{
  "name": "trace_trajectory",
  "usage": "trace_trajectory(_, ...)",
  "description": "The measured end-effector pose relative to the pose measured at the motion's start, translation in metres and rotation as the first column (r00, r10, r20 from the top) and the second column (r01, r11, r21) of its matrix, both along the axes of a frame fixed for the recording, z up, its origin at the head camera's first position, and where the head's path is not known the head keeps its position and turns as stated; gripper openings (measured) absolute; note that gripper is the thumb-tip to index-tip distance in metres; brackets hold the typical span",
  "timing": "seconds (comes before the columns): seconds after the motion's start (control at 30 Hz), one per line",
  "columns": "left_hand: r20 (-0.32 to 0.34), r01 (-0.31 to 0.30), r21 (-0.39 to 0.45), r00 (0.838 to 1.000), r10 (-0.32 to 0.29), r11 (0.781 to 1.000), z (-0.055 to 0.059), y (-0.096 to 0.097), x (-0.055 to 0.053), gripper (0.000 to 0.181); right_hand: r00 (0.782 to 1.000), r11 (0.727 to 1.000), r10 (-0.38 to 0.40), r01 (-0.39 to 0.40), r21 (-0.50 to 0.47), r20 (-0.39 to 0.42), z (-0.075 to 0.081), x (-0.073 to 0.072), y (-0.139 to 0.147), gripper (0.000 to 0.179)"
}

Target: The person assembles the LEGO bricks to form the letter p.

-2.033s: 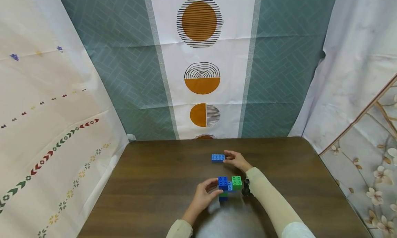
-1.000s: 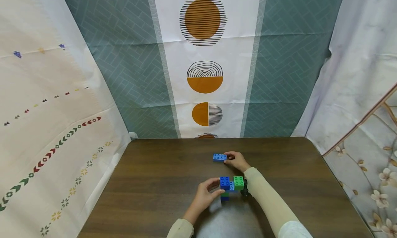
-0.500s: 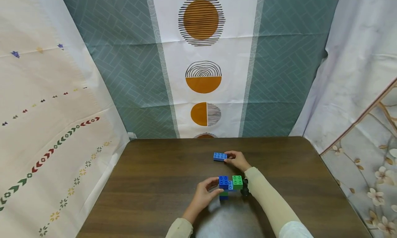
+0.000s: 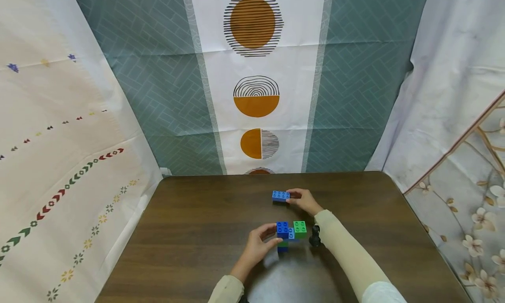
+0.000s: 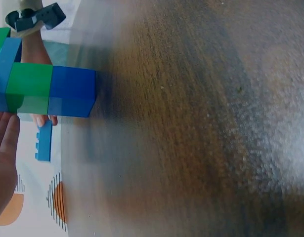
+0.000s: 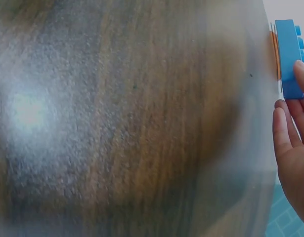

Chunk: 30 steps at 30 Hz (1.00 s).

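My left hand (image 4: 255,247) holds a small assembly of toy building bricks by its left side, thumb and fingers at the dark blue top brick (image 4: 282,229). A green top brick (image 4: 300,229) sits on the right end of a light blue brick (image 4: 291,233). Beneath, the left wrist view shows a green brick (image 5: 29,88) and a dark blue one (image 5: 72,91) as a column. Farther back, my right hand (image 4: 305,201) pinches a loose light blue eight-stud brick (image 4: 280,196) by its right end, studs up, with a shadow under it.
The brown wooden table (image 4: 197,233) spreads around both hands. A black wrist camera (image 4: 314,236) sits under the right forearm, close right of the assembly. Patterned cloths hang at the back (image 4: 252,66) and both sides.
The light blue brick lay flat two seconds ago; the right hand now grips it tilted up slightly and moved a little back. The left hand keeps its hold; the head view shifted slightly.
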<state>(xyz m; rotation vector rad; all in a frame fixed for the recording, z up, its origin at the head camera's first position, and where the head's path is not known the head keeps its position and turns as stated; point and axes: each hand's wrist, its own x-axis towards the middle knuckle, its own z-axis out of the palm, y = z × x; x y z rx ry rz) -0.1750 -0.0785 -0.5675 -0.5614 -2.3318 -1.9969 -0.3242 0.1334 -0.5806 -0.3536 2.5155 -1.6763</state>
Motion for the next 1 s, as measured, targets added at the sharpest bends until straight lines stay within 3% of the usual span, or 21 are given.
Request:
trace_trajectory(0.27, 0.027, -0.010, 0.006, 1.000, 0.010, 1.000, 0.003, 0.002, 0.001, 0.035, 0.999, 0.999, 0.021, -0.020, -0.036, 0.030, 0.011, 0.004, 0.007, 0.036)
trace_trajectory(0.5, 0.015, 0.003, 0.013, 1.000, -0.003, 1.000, 0.027, 0.002, 0.010, 0.033, 0.999, 0.999, 0.048, -0.048, -0.015, 0.001, 0.018, 0.006, 0.016, 0.039)
trace_trajectory(0.6, 0.005, 0.009, 0.018, 1.000, -0.009, 1.000, 0.032, 0.001, 0.013, 0.033, 0.999, 0.999, 0.051, -0.051, -0.010, 0.006, 0.022, 0.007, 0.020, 0.040)
trace_trajectory(1.0, 0.025, 0.002, 0.013, 1.000, -0.002, 1.000, 0.034, 0.002, 0.014, 0.033, 0.996, 0.997, 0.074, -0.074, -0.012, -0.043, 0.041, 0.019, 0.033, 0.039)
